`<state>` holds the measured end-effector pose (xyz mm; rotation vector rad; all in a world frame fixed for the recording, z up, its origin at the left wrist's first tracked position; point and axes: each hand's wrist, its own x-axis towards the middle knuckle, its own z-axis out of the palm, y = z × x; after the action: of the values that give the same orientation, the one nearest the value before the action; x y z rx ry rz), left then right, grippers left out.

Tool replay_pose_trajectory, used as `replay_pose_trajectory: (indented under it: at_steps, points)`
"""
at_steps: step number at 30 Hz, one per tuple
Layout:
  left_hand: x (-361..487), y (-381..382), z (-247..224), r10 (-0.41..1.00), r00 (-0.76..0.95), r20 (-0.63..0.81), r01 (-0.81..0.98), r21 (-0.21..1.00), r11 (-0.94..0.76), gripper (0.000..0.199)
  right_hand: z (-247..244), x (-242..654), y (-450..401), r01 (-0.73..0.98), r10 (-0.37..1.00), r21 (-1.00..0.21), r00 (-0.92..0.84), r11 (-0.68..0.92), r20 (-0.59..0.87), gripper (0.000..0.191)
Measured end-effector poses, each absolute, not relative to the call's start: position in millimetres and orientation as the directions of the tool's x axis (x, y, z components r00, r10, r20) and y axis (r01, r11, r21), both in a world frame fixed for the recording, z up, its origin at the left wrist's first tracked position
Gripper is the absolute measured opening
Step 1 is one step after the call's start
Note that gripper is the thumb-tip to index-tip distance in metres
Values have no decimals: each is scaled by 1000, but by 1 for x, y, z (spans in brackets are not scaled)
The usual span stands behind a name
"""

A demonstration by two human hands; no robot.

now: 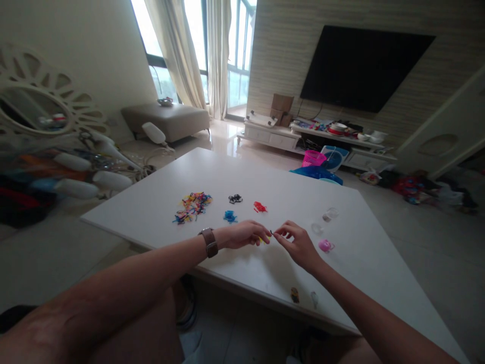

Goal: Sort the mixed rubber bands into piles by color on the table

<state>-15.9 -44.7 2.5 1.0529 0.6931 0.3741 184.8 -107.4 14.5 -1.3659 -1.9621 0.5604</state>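
Black strip (271, 232) pinched in right hand (297, 243), inside near edge of table (242, 169); left hand (242, 234), grip unclear; red pile (259, 206) apart, presumably colour-sorted.

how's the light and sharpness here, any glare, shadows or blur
Head view: glare washes out the window and shines off the floor; head view: a soft shadow falls on the white table below the left hand and right hand; head view: the far left edge looks smeared, and the small dark piece between the hands lacks clear detail.
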Motion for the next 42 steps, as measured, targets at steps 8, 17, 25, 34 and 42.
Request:
replay_pose_trajectory:
  at_steps: [8,17,25,34,42]
  points:
    - [-6,-50,3,717,670,-193,38,973,226,33,10,187,-106,650,935,-672,-229,354,272,18]
    - [-41,58,-18,967,105,-230,112,969,218,20,12,191,-108,679,941,-654,-193,334,279,11]
    - [-65,100,-31,938,-127,-322,71,940,332,9,14,196,-114,695,943,-641,-196,326,268,10]
    - [-44,66,2,855,248,-455,-156,853,499,23,19,199,-116,682,934,-643,-204,350,292,10]
    - [-11,-18,11,541,768,-343,-198,676,710,26,17,193,-112,657,893,-612,-248,440,376,6]
